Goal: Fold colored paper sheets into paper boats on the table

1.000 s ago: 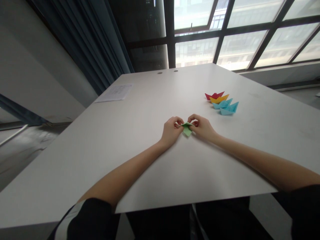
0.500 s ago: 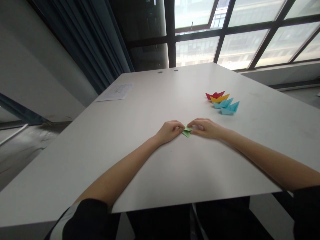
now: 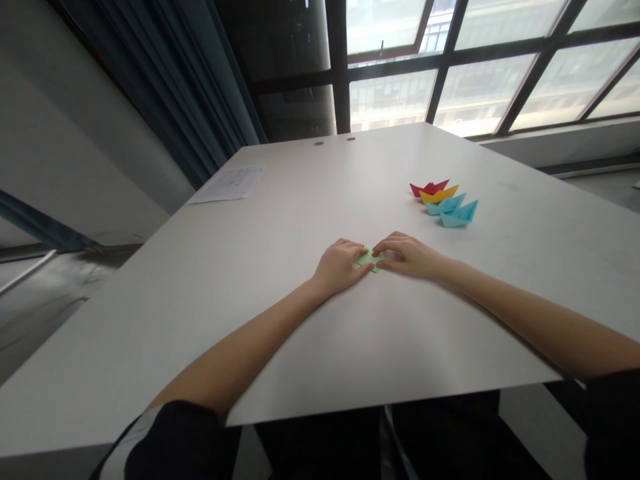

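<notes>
A small piece of folded light green paper (image 3: 369, 259) lies low on the white table, between my two hands. My left hand (image 3: 343, 265) grips its left side, with the thumb at the near edge and the fingers at the far edge. From the right, my right hand (image 3: 407, 255) pinches the same paper between thumb and fingertips. The fingers cover parts of the paper, so its full shape is hidden.
Folded paper boats stand in a row to the right: a red boat (image 3: 429, 189), a yellow boat (image 3: 439, 195) and two blue boats (image 3: 459, 215). A printed sheet (image 3: 227, 185) lies at the table's (image 3: 300, 200) left edge. Windows stand behind.
My left thumb has moved right along the near edge of the green paper. The paper now looks flatter and wider, spread more to the left. My right hand has barely shifted.
</notes>
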Available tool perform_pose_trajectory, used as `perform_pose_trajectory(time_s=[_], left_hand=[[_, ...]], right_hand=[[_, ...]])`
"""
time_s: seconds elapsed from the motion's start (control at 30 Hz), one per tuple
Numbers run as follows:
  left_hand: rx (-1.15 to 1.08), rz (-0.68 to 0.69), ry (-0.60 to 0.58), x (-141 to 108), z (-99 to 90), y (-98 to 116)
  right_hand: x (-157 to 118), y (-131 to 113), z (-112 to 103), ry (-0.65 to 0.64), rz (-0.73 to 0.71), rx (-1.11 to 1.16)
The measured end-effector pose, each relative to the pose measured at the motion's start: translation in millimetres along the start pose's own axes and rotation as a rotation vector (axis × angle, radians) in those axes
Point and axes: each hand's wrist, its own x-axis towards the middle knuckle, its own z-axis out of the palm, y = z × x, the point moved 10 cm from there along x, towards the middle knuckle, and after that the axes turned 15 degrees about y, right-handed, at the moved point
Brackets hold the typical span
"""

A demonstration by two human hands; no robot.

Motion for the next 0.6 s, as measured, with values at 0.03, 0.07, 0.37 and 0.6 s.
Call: perform_pose_trajectory(time_s=[0.03, 0.07, 0.37, 0.6], left_hand=[[0.021, 0.004, -0.014, -1, 1.1, 1], [0.041, 0.009, -0.033, -2, 2.4, 2], [0.191, -0.061, -0.066, -4, 2.2, -4], [0.185, -0.103, -0.05, -5, 1.4, -8]], right_hand=[[0, 1, 1, -0.002, 0.006, -0.001], [0, 3, 1, -0.002, 0.011, -0.003], [1, 8, 2, -0.02, 0.046, -0.096], [0, 16, 4, -0.01, 0.102, -0.104]])
